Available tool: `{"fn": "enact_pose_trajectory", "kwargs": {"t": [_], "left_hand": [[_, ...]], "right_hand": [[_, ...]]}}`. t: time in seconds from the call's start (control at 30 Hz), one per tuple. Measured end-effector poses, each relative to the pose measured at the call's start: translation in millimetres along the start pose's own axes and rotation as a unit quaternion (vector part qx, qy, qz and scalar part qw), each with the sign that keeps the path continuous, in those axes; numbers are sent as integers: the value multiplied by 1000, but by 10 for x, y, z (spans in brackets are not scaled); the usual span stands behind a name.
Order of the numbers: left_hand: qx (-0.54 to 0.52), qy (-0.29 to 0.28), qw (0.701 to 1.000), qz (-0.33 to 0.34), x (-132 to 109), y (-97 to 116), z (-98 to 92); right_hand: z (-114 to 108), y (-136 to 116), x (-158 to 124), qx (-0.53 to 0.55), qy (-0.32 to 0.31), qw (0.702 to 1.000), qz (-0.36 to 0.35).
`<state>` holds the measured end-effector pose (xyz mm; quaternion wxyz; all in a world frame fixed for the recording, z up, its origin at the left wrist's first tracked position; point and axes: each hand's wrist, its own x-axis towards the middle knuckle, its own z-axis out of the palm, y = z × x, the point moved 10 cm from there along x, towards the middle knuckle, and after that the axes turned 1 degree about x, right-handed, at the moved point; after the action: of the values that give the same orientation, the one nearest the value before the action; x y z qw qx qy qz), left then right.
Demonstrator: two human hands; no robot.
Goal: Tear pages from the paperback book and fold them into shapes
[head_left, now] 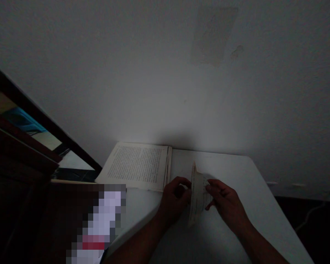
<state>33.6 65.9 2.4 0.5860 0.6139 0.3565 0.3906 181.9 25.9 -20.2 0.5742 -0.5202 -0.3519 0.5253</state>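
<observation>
A partly folded sheet of printed paper (198, 194) stands upright above the white table, held between both hands. My left hand (176, 196) pinches its left edge with thumb and fingers. On the other side, my right hand (222, 200) grips the paper's right part between thumb and fingers. To the left of my left hand lies a stack of printed pages (137, 165), text side up, near the wall.
The white table (225, 165) stands against a pale wall (126, 73) with a patch on it. At left is a dark wooden frame (44, 113) with a blue item (27, 119) behind it. A blurred-out object (101, 223) sits at the table's left edge.
</observation>
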Motion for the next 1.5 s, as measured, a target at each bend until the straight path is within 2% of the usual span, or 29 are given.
{"fn": "enact_pose_trajectory", "kwargs": {"t": [0.3, 0.53, 0.83, 1.3, 1.5], "left_hand": [[26, -8, 1000, 1, -5, 9, 10], [40, -12, 999, 0, 1, 13, 27], [12, -21, 1000, 7, -6, 10, 44], [27, -13, 1000, -10, -1, -52, 35], [66, 9, 998, 6, 8, -19, 2]], "right_hand": [[-4, 51, 17, 14, 5, 1000, 4], [76, 14, -9, 21, -31, 999, 3], [99, 4, -9, 12, -46, 999, -3], [157, 23, -28, 86, -69, 994, 3], [173, 27, -30, 55, -75, 996, 0]]}}
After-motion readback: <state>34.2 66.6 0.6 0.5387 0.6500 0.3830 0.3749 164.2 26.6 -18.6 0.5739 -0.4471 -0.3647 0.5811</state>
